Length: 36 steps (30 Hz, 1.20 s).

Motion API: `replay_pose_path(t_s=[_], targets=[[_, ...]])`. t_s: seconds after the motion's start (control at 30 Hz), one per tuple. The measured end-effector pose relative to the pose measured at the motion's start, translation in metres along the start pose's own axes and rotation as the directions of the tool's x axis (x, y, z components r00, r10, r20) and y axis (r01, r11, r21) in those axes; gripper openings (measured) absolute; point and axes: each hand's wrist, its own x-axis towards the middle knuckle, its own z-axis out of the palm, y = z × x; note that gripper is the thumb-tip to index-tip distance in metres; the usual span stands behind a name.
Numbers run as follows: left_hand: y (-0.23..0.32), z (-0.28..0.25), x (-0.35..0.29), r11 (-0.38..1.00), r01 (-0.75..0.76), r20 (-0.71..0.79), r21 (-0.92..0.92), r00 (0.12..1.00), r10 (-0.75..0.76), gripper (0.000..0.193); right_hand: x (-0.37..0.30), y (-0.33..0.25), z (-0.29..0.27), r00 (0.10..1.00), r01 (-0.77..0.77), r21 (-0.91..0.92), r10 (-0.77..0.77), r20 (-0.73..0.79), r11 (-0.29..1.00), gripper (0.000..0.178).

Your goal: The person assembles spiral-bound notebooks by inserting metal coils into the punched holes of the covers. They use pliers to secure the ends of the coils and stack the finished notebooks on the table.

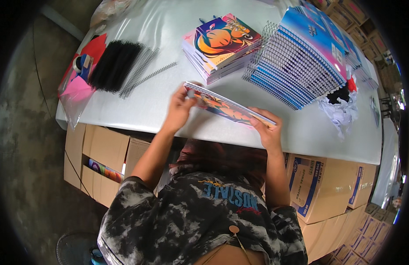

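Between my two hands a notebook with a colourful illustrated cover is held tilted on its long edge, just above the table's near side. My left hand closes on its left end, fingers slightly blurred. My right hand grips the right end, thumb on the cover and fingers behind. Beyond it stands a stack of notebooks with a similar cover. To the right is a tall stack of spiral-bound notebooks with blue and pink covers. Black wire spirals lie in a bundle at the left, with loose silver spirals beside them.
The pale table curves around in front of me. Pink and red sheets, clear plastic and a tape roll lie at its left end. Crumpled paper sits at the right. Cardboard boxes stand under the table.
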Motion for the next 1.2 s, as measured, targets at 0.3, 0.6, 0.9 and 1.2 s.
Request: replay_pose_path(t_s=[0.3, 0.6, 0.9, 1.2], targets=[[0.004, -0.096, 0.010, 0.228, 0.155, -0.258, 0.961, 0.801, 0.540, 0.032, -0.003, 0.021, -0.005, 0.998, 0.062, -0.259, -0.052, 0.044, 0.964, 0.024], [0.016, -0.178, 0.003, 0.019, 0.401, -0.378, 0.916, 0.845, 0.378, 0.024, 0.002, 0.023, -0.007, 0.996, 0.066, -0.220, -0.053, 0.065, 0.973, 0.022], [-0.005, -0.155, 0.013, -0.038, 0.321, -0.225, 0.946, 0.738, 0.637, 0.019, -0.002, 0.022, -0.010, 0.999, 0.055, -0.221, -0.053, 0.014, 0.974, 0.020], [0.082, -0.109, 0.040, 0.831, -0.544, -0.717, 0.115, 0.534, 0.448, 0.025, -0.008, 0.026, -0.019, 0.990, 0.030, -0.187, -0.055, -0.131, 0.982, 0.020]])
